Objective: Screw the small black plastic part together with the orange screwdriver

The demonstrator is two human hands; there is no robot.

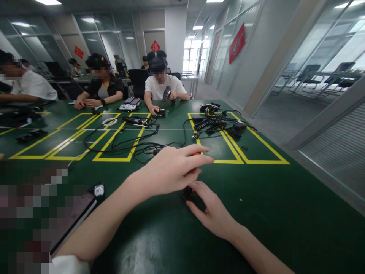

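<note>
My left hand (pixel 171 167) is in the middle of the head view, its fingers pointing right. A small orange piece (pixel 196 153) shows between its fingers; the hand covers the rest, so I cannot tell its kind. Just below, my right hand (pixel 209 205) has its thumb and fingers curled around a small black part (pixel 187 193) low over the green table (pixel 273 213). The left fingers are directly above this black part, partly covering it. Whether they touch it I cannot tell.
A tangle of black cables and plugs (pixel 212 123) lies ahead on yellow-taped rectangles. More cable (pixel 119 142) loops to the left. A phone-like device (pixel 76 213) lies beside my left forearm. Across the table, a person holds a power drill (pixel 166 93) over a black part.
</note>
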